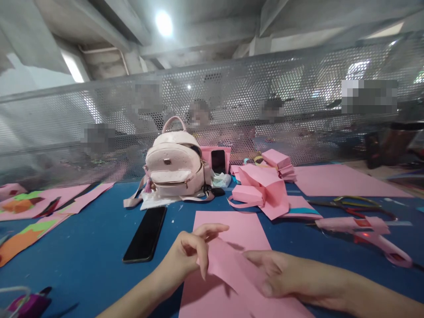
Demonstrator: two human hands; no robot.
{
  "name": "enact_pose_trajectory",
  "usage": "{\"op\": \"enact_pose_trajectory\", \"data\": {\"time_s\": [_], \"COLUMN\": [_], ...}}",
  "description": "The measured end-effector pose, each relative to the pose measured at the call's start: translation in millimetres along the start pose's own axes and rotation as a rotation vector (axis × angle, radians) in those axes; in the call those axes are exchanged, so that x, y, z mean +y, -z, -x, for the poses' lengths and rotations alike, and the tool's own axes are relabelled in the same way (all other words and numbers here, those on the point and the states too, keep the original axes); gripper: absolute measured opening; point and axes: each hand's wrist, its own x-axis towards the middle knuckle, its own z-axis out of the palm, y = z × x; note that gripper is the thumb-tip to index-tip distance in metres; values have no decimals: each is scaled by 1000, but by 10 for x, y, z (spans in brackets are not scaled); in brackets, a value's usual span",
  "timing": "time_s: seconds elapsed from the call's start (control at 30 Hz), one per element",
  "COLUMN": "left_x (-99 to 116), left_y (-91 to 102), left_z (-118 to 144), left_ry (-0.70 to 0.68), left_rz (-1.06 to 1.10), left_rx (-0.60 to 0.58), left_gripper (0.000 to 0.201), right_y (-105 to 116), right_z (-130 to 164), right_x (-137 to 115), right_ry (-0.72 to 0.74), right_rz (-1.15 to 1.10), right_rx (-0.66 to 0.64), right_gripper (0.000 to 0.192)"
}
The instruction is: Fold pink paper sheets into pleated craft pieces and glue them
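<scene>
A folded piece of pink paper (236, 269) is held up between my two hands, above a larger pink sheet (225, 218) lying on the blue table (109, 247). My left hand (190, 251) has the paper's left edge between its fingers, one bent in front and another stretched behind. My right hand (281, 271) grips the right side, thumb on the near face. Part of the right fingers is hidden by the paper. To the left of my left hand lies a black phone (145, 234). A pink glue gun (367, 236) with a lit red light rests to the right.
A pale pink backpack (175, 165) stands at the back, with a second phone (218, 161) propped beside it. Pink paper pieces (265, 185) and a large pink sheet (347, 180) lie at right. Scissors (354, 204) lie near the glue gun. A perforated metal screen (232, 101) closes the rear.
</scene>
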Motion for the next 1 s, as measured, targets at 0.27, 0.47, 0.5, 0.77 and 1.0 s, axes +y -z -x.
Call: {"op": "enact_pose_trajectory", "data": {"time_s": [0.27, 0.47, 0.5, 0.77, 1.0], "left_x": [-195, -346, -378, -494, -532], "left_y": [-9, -132, -138, -63, -56], "left_z": [-38, 18, 27, 36, 63], "left_ry": [244, 287, 307, 346, 332], "left_rz": [484, 439, 404, 277, 307], "left_rx": [313, 193, 196, 217, 227], "left_gripper": [37, 20, 24, 37, 37], "right_y": [434, 492, 497, 473, 424], "right_z": [-97, -158, -160, -178, -181], "right_x": [271, 428, 443, 451, 418], "right_ry": [134, 173, 167, 205, 219], "right_rz": [516, 577, 586, 567, 560], "right_rx": [635, 648, 643, 462, 391], "right_gripper": [93, 96, 96, 100, 96]}}
